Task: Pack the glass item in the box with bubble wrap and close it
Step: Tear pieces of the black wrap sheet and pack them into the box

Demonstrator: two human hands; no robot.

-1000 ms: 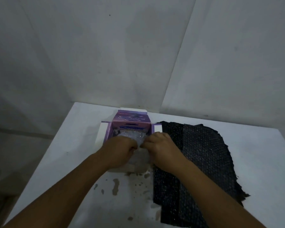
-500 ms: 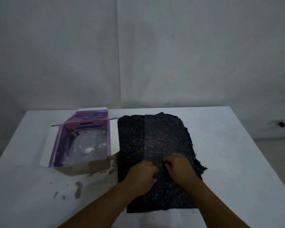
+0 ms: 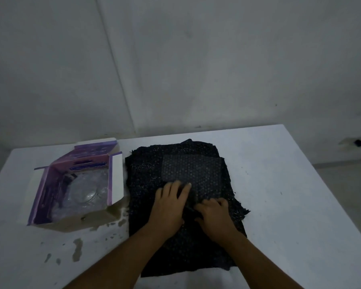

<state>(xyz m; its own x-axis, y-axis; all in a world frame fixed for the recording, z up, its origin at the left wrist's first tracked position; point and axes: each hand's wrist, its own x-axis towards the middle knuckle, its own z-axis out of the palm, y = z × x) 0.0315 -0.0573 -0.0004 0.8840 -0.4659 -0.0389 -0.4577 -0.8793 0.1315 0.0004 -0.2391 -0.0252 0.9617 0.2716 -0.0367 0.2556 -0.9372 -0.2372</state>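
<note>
Meanwhile both hands rest on the bubble wrap point(image 3: 193, 173), right of the box point(image 3: 75, 221).

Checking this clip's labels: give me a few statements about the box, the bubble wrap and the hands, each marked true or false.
1. The purple box stands open. True.
2. Both hands are inside the box. False: the left hand and right hand are on the dark sheet beside it.
3. The box holds a glass item in clear wrap. True.
4. A smaller bubble wrap piece lies on the dark sheet. True.
5. The dark sheet lies left of the box. False: it lies right of it.
</note>
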